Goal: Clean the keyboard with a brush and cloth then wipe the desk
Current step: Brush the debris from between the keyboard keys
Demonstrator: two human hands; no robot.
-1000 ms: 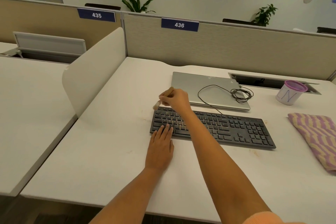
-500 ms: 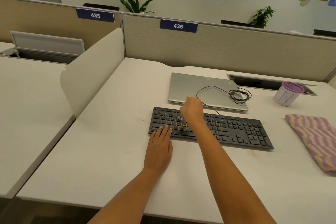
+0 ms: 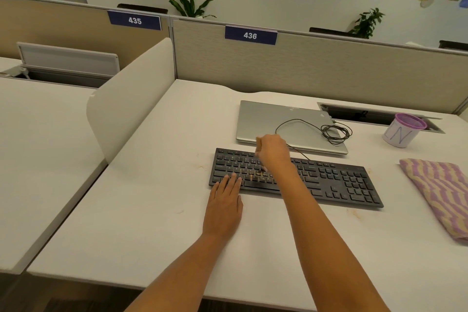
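Observation:
A black keyboard (image 3: 336,182) lies across the middle of the white desk (image 3: 157,210), with brownish crumbs on its left-centre keys. My right hand (image 3: 273,152) hovers over those keys and grips a small brush (image 3: 258,140), whose handle end pokes out above the fist; the bristles are mostly hidden under the hand. My left hand (image 3: 224,208) lies flat on the desk with straight fingers touching the keyboard's front left edge. A purple and beige striped cloth (image 3: 440,192) lies folded at the right.
A closed silver laptop (image 3: 273,121) sits behind the keyboard with a coiled black cable (image 3: 334,132) on it. A white cup with a purple rim (image 3: 402,132) stands at the back right beside a cable slot. A white divider panel (image 3: 131,99) borders the left side.
My right hand has swept the brush from the keyboard's top left corner rightward and down onto the crumb-covered keys. My left hand has stayed in place.

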